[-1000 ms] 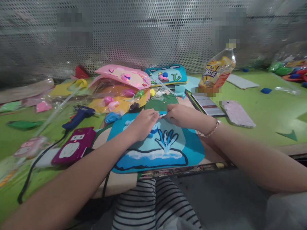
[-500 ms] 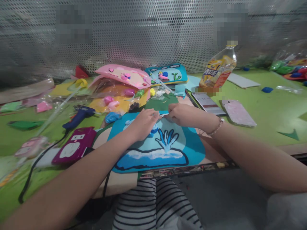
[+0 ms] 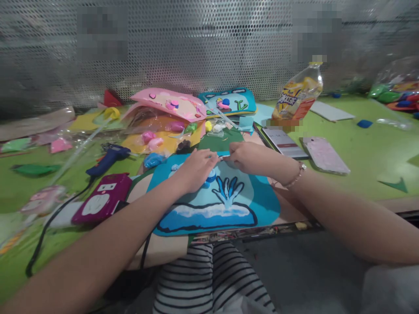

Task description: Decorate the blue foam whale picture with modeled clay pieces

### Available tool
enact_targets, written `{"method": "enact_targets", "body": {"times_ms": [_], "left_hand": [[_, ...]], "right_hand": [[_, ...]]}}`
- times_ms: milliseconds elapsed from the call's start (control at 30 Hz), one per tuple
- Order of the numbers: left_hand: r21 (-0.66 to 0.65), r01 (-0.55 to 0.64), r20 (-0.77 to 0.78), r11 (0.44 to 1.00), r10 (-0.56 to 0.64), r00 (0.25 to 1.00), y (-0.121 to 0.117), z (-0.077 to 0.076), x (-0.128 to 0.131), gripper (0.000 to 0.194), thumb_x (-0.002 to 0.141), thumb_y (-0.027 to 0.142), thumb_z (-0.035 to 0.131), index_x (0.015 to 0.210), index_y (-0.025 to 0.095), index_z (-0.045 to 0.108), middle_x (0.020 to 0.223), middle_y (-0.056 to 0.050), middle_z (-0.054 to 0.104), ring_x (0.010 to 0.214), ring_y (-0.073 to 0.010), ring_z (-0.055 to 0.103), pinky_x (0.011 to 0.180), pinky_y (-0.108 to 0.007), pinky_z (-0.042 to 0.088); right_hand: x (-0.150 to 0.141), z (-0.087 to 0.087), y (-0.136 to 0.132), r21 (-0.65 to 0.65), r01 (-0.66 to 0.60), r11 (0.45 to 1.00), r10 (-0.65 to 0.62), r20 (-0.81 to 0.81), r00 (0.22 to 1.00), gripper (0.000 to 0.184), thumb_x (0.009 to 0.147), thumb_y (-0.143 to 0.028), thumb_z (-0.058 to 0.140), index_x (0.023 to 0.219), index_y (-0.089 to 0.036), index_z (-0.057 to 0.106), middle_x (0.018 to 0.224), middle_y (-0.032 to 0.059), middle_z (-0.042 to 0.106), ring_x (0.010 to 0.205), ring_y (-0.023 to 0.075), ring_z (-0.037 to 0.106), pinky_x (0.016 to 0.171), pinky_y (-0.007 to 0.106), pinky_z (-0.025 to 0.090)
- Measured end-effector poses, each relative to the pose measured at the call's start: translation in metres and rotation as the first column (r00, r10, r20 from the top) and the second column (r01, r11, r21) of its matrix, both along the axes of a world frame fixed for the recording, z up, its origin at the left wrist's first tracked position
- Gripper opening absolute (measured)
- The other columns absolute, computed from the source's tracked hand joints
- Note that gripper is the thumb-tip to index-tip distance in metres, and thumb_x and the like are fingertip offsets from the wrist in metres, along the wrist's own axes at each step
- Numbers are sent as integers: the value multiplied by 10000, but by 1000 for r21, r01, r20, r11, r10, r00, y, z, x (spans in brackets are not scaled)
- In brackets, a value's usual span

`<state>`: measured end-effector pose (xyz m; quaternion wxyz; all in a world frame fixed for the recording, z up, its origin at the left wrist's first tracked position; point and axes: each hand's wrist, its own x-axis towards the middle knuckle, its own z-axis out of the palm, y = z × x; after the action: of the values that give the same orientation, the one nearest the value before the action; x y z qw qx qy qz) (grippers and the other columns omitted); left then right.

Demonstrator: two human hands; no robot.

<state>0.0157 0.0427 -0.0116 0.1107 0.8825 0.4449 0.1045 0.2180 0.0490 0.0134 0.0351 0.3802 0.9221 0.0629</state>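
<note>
A blue foam sheet [image 3: 266, 198] with rounded corners lies before me. It bears a paler blue middle, a black-outlined blue and white strip, and a branching blue plant shape [image 3: 228, 190] in what looks like modelling clay. My left hand [image 3: 200, 170] rests flat on the sheet with fingers stretched out, partly covering a small blue clay figure [image 3: 211, 176]. At the sheet's far edge my right hand [image 3: 244, 156] is closed, its fingertips pressed together at a white clay patch with dark outline [image 3: 222, 158]. What it pinches, if anything, is too small to tell.
Behind the sheet are packets of coloured clay [image 3: 153, 141], a pink decorated piece [image 3: 168, 104] and a blue decorated piece [image 3: 229, 102]. A glue gun [image 3: 108, 160] and purple case [image 3: 102, 198] lie left. A bottle [image 3: 297, 96] and phones [image 3: 324, 155] stand or lie right.
My right hand has shifted very slightly along the far edge, its fingertips staying at the white patch. My left hand stays in place on the sheet.
</note>
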Motion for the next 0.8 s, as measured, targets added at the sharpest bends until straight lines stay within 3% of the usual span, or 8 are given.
{"method": "enact_targets", "body": {"times_ms": [533,667,800], "left_hand": [[0,15,-103,1000,-15,995,-2,1,0,597,991,368,32,1376,249,473,1476,-43,431,1410,-206,298,1167,-457,197],[169,5,-148,986,21,989,-1,8,-7,521,991,366,173,1346,173,502,1433,-101,469,1373,-219,347,1144,-410,256],[385,-98,-232,918,199,952,12,14,-24,425,937,230,314,1262,156,577,1310,-143,547,1288,-265,425,1098,-431,305]], "right_hand": [[1,-6,4,-25,-32,999,32,-31,999,311,844,-101,459,984,-138,734,859,97,566,662,121,474,644,266,345],[2,-9,7,-10,5,1000,-6,-87,996,308,828,-89,458,939,-139,741,866,85,571,653,109,477,635,262,334],[1,-11,10,18,28,999,-24,-181,983,308,825,-91,455,920,-143,744,853,75,578,691,120,507,658,265,345]]}}
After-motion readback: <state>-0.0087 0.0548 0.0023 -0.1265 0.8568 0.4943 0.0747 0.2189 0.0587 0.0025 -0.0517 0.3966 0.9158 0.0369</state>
